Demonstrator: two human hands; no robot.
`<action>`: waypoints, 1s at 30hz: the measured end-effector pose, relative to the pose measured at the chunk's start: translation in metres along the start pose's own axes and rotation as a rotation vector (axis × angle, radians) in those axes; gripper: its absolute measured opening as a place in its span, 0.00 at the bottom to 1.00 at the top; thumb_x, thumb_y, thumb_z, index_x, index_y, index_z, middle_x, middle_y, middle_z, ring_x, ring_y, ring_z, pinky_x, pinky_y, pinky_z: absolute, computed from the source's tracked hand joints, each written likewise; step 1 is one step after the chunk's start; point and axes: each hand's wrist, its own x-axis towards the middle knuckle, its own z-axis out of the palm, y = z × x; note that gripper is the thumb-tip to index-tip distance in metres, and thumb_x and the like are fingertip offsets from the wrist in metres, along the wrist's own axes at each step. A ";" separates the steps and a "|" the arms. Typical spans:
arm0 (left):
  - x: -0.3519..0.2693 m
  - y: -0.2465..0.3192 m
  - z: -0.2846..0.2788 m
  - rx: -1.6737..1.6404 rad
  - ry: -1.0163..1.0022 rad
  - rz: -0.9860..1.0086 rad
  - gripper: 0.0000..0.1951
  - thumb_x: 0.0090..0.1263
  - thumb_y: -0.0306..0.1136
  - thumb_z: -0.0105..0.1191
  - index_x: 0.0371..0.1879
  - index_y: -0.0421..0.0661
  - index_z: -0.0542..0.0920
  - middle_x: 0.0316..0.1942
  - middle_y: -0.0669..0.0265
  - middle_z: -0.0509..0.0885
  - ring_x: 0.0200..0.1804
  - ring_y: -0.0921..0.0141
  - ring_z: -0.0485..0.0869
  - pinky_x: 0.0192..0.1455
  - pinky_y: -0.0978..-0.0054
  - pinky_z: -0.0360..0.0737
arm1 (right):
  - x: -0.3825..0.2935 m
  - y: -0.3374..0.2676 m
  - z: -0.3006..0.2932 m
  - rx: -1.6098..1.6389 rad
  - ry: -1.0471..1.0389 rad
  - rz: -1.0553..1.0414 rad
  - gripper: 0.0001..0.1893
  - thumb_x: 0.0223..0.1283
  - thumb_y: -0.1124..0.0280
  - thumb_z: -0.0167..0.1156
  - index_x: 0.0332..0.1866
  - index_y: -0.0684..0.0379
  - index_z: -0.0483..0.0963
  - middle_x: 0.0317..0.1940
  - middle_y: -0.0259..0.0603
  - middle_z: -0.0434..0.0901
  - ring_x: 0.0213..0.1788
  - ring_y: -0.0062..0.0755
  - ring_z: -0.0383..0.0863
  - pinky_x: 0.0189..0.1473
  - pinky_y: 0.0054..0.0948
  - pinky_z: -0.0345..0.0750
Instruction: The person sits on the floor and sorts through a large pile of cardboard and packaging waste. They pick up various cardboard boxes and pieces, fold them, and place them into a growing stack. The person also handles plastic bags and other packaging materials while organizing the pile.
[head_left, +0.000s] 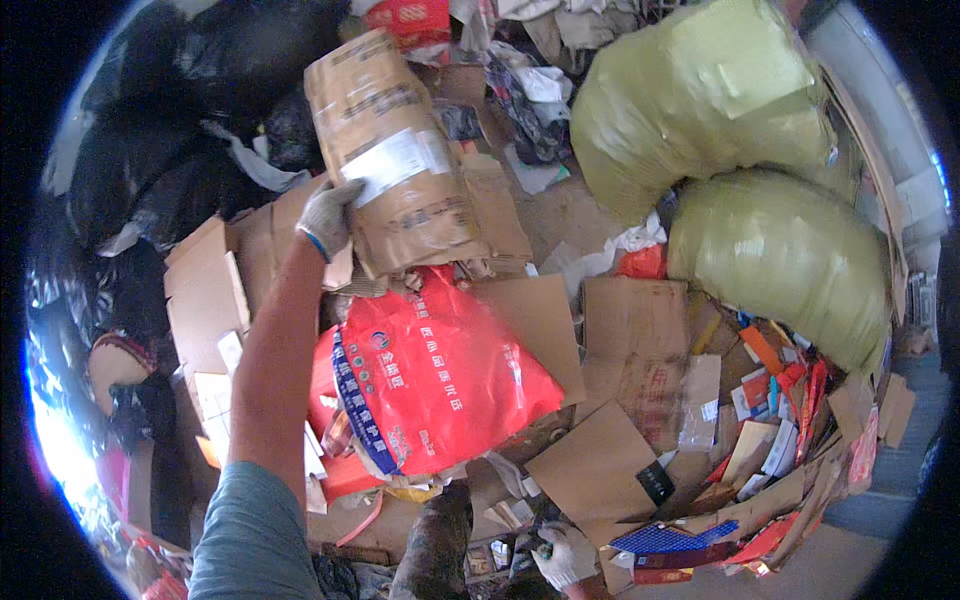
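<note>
My left hand (328, 215), in a pale knit glove, grips the left edge of a taped brown cardboard box (412, 217). A white label (395, 165) is stuck across the box, which is tilted above the heap. Just below it lies a red plastic bag (450, 375) with printed writing and a dark blue band. My right hand (568, 556), also gloved, is low in the view beside my leg. Its fingers look curled near something dark, but whether they hold it is unclear. Close to this hand rests a flat cardboard piece (592, 465).
Two large yellow-green wrapped bundles (772, 247) stand at the right. Black plastic bags (165, 135) fill the upper left. Flattened cardboard (206, 292) lies left of the red bag. Mixed paper and plastic scraps (772, 405) are piled at the right, and my leg (435, 547) stands among the cardboard.
</note>
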 end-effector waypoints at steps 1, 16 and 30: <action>0.022 -0.022 -0.034 0.193 0.179 -0.047 0.20 0.70 0.29 0.69 0.59 0.39 0.82 0.43 0.63 0.90 0.41 0.66 0.90 0.43 0.66 0.88 | -0.003 0.007 0.002 -0.039 -0.015 0.000 0.21 0.48 0.59 0.78 0.48 0.53 0.87 0.50 0.47 0.89 0.54 0.54 0.88 0.58 0.49 0.84; 0.040 -0.163 -0.021 1.622 0.228 0.499 0.50 0.56 0.57 0.74 0.79 0.53 0.69 0.81 0.48 0.65 0.78 0.46 0.67 0.80 0.52 0.67 | -0.036 0.050 0.137 0.059 -0.182 0.385 0.12 0.58 0.57 0.72 0.45 0.47 0.87 0.50 0.43 0.88 0.50 0.48 0.88 0.50 0.48 0.84; 0.085 -0.200 -0.015 1.770 0.088 0.460 0.26 0.66 0.26 0.54 0.66 0.50 0.78 0.63 0.49 0.84 0.64 0.47 0.83 0.67 0.51 0.80 | -0.065 0.086 0.190 0.130 -0.488 0.659 0.26 0.56 0.44 0.71 0.52 0.54 0.85 0.52 0.53 0.86 0.56 0.56 0.85 0.58 0.51 0.82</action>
